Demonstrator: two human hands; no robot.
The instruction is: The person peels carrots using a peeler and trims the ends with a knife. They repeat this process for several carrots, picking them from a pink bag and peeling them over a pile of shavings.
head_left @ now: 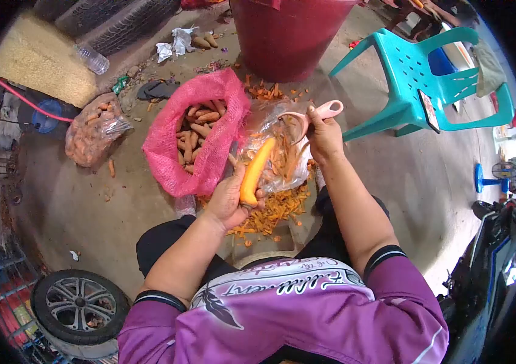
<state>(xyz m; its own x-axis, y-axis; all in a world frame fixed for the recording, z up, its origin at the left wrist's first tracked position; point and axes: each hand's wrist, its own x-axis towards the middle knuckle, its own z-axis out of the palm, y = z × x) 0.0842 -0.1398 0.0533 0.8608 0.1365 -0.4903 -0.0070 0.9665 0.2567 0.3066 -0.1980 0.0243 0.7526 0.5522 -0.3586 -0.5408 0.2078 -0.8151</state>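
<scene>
My left hand (229,195) holds a peeled orange carrot (256,170), its far end pointing up and to the right. A pink peeler (328,110) is gripped in my right hand (323,134), just right of the carrot and apart from it. A pink mesh sack (167,130) full of unpeeled carrots (196,138) stands open to the left of my hands. Beneath and beyond the hands lies a clear plastic bag (285,173) with peelings on it. More orange peelings (276,212) are heaped on the floor between my legs.
A big red tub (291,36) stands ahead, and a green plastic chair (400,76) with a phone (429,111) on it is at the right. At the left is a clear bag of carrots (92,136). A wheel (81,306) lies lower left; a motorcycle (488,261) is at right.
</scene>
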